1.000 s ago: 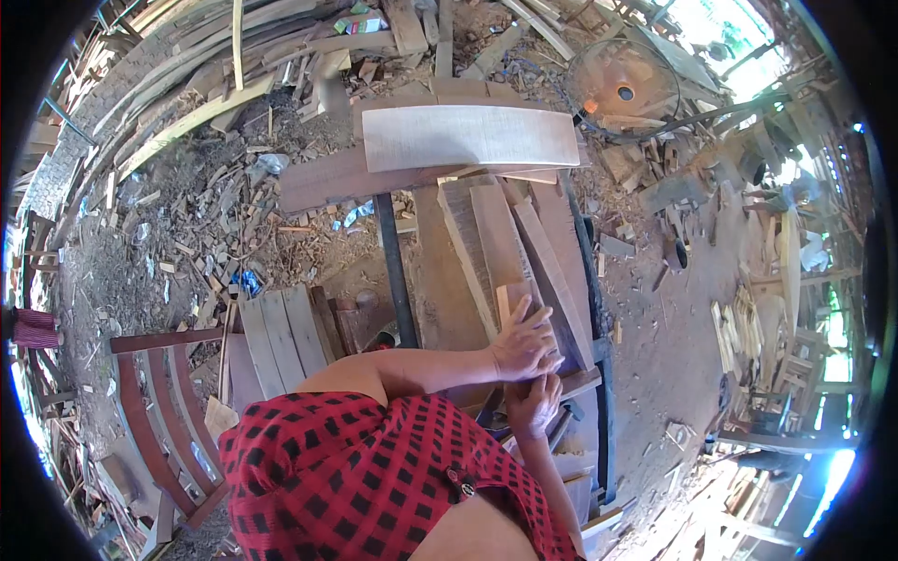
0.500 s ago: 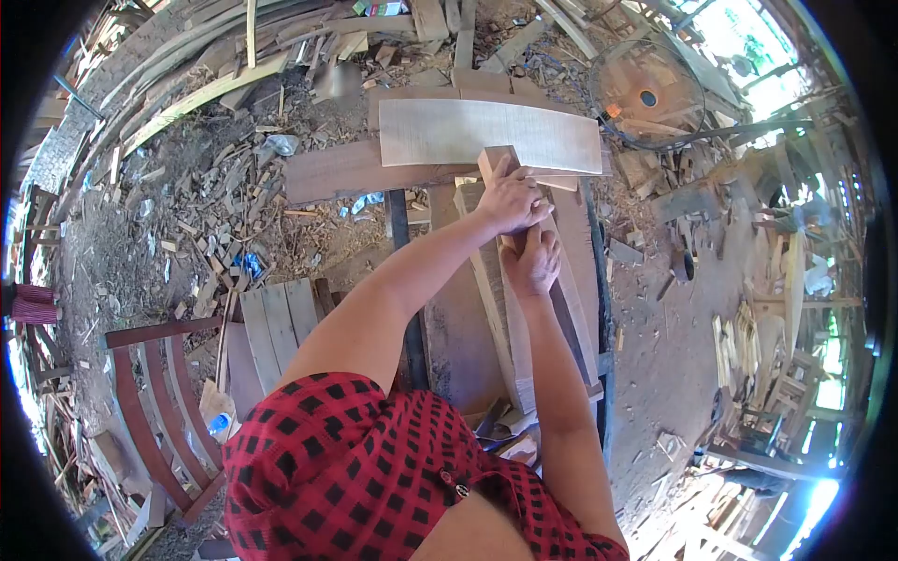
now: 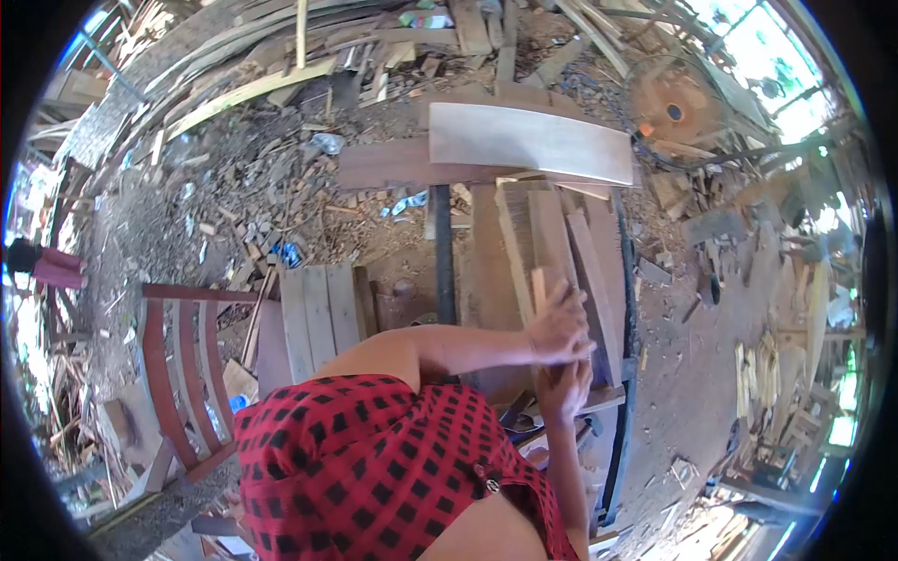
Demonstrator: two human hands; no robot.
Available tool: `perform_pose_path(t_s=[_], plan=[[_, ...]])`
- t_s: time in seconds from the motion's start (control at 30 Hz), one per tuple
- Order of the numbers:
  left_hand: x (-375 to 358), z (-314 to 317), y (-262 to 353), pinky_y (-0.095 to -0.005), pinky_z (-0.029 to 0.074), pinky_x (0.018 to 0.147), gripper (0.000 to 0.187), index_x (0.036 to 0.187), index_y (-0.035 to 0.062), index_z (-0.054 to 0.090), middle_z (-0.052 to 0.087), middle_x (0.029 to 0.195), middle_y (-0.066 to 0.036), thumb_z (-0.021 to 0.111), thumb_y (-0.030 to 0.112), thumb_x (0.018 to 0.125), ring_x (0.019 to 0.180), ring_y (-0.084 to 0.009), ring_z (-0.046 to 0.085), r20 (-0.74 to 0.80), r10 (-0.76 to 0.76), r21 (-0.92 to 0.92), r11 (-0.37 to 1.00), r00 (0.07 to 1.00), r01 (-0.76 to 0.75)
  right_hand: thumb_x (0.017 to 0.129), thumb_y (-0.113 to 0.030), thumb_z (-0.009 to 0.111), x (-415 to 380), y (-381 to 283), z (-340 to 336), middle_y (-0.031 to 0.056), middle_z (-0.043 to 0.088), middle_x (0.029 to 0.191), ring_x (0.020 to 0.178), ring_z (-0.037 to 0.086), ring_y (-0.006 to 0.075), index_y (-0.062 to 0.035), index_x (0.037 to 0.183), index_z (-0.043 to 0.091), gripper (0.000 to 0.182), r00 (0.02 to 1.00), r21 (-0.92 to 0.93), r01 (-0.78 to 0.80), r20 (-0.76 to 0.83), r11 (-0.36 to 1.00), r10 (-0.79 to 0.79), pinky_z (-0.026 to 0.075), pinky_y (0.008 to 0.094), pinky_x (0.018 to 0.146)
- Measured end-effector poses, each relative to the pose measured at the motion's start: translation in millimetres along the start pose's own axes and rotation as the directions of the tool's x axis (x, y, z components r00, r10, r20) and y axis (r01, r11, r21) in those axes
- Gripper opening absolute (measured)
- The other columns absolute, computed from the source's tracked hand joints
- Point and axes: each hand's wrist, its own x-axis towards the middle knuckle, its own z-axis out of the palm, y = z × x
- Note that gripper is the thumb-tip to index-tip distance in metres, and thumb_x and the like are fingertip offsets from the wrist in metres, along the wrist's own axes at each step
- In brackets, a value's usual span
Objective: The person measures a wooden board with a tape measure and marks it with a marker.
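Note:
My left hand (image 3: 557,327) is wrapped around the front of a wooden block, which looks like a hand plane (image 3: 540,283). Behind it, nearer my body, my right hand (image 3: 564,385) is closed around the rear part. The hands mostly cover the tool, and some motion blurs them. It rests on or just over a narrow plank (image 3: 552,229) pointing away from me. Another plank (image 3: 595,280) lies along its right side, and a pale-edged board (image 3: 513,229) along its left.
A broad pale board (image 3: 528,140) lies crosswise at the far end, over a darker plank (image 3: 383,164). Black bars (image 3: 444,252) edge the bench. A slatted red-brown frame (image 3: 161,374) stands left. Wood scraps litter the ground, and a round fan-like guard (image 3: 673,98) stands far right.
Both hands have drawn the hand plane back along the plank toward my body, from its far end to its near half. My left elbow is more bent. The view has shifted slightly.

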Motion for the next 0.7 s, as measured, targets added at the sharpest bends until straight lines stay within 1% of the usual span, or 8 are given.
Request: perform_pose_path(t_s=[0.27, 0.33, 0.37, 0.43, 0.5, 0.57, 0.63, 0.7], plan=[[-14.7, 4.3, 14.6, -0.0616, 0.012, 0.108, 0.032, 0.07, 0.0084, 0.064, 0.059, 0.085, -0.009, 0.061, 0.039, 0.08, 0.119, -0.0333, 0.044, -0.06, 0.096, -0.132, 0.986, 0.994, -0.104, 0.068, -0.029, 0.076, -31.6, -6.4, 2.9, 0.0242, 0.05, 0.11, 0.103, 0.049, 0.0433, 0.0034, 0.135, 0.039, 0.083, 0.97, 0.037, -0.237, 0.067, 0.971, 0.234, 0.04, 0.0481, 0.088], [1.1, -5.2, -2.9, -0.0611, 0.013, 0.108, 0.032, 0.07, 0.0096, 0.065, 0.059, 0.083, -0.008, 0.059, 0.039, 0.082, 0.119, -0.0331, 0.044, -0.053, 0.065, -0.136, 0.988, 0.996, -0.072, 0.068, -0.026, 0.075, -6.7, 1.1, 9.9, 0.0239, 0.05, 0.111, 0.102, 0.049, 0.0433, 0.0031, 0.135, 0.038, 0.082, 0.989, 0.0, -0.141, 0.043, 0.99, 0.141, 0.041, 0.0478, 0.088], [13.1, -18.5, -14.3, -0.0605, 0.012, 0.108, 0.035, 0.075, 0.0102, 0.068, 0.062, 0.089, -0.007, 0.056, 0.042, 0.083, 0.12, -0.0314, 0.044, 0.091, 0.017, -0.081, 0.997, 0.996, -0.01, 0.068, -0.025, 0.074, 7.8, 4.3, 22.6, 0.0247, 0.051, 0.112, 0.103, 0.05, 0.0439, 0.0008, 0.136, 0.039, 0.081, 0.989, -0.015, -0.145, 0.024, 0.989, 0.146, 0.041, 0.0488, 0.088], [39.9, -14.7, -52.6, -0.0598, 0.01, 0.109, 0.04, 0.079, 0.0133, 0.07, 0.064, 0.096, -0.006, 0.051, 0.047, 0.086, 0.121, -0.0284, 0.043, 0.045, -0.007, 0.028, 1.0, 0.999, 0.006, 0.068, -0.027, 0.074, 56.2, -0.8, 35.2, 0.0254, 0.051, 0.114, 0.102, 0.052, 0.0442, -0.0041, 0.138, 0.038, 0.081, 0.986, -0.045, -0.149, 0.062, 0.988, 0.152, 0.043, 0.0502, 0.086], [69.3, 0.1, -104.6, -0.0593, 0.01, 0.11, 0.043, 0.083, 0.0176, 0.072, 0.064, 0.1, -0.005, 0.046, 0.051, 0.089, 0.121, -0.0256, 0.043, -0.135, 0.034, 0.152, 0.988, 0.99, -0.014, 0.069, -0.029, 0.073, 109.4, -1.1, 58.0, 0.0231, 0.053, 0.112, 0.099, 0.054, 0.0434, -0.0101, 0.14, 0.037, 0.081, 0.995, -0.022, -0.098, 0.012, 0.995, 0.098, 0.045, 0.0516, 0.082], [105.9, 1.5, -151.3, -0.0579, 0.01, 0.11, 0.045, 0.084, 0.021, 0.073, 0.064, 0.101, -0.004, 0.043, 0.054, 0.09, 0.122, -0.0238, 0.043, -0.125, -0.01, 0.392, 0.918, 0.992, 0.059, 0.069, -0.033, 0.073, 164.7, -1.7, 80.1, 0.0197, 0.054, 0.109, 0.095, 0.057, 0.0418, -0.0116, 0.137, 0.039, 0.079, 0.989, -0.08, -0.139, 0.043, 0.987, 0.143, 0.046, 0.0517, 0.078], [135.0, -42.8, -173.2, -0.0562, 0.011, 0.111, 0.046, 0.084, 0.02, 0.073, 0.064, 0.103, -0.003, 0.043, 0.054, 0.089, 0.121, -0.0231, 0.045, 0.159, -0.18, 0.257, 0.957, 0.971, 0.135, 0.066, -0.03, 0.076, 210.4, -8.8, 92.3, 0.019, 0.054, 0.106, 0.098, 0.056, 0.0403, -0.0117, 0.13, 0.043, 0.075, 0.97, -0.088, -0.194, 0.133, 0.977, 0.204, 0.046, 0.05, 0.081], [140.9, -45.0, -191.5, -0.0556, 0.012, 0.111, 0.046, 0.082, 0.019, 0.073, 0.064, 0.102, -0.003, 0.044, 0.054, 0.089, 0.121, -0.023, 0.045, 0.113, -0.166, 0.227, 0.964, 0.98, 0.137, 0.066, -0.032, 0.077, 227.6, -12.3, 99.6, 0.0182, 0.054, 0.105, 0.096, 0.056, 0.0394, -0.0115, 0.129, 0.044, 0.073, 0.973, -0.056, -0.186, 0.129, 0.981, 0.191, 0.047, 0.0499, 0.08]])
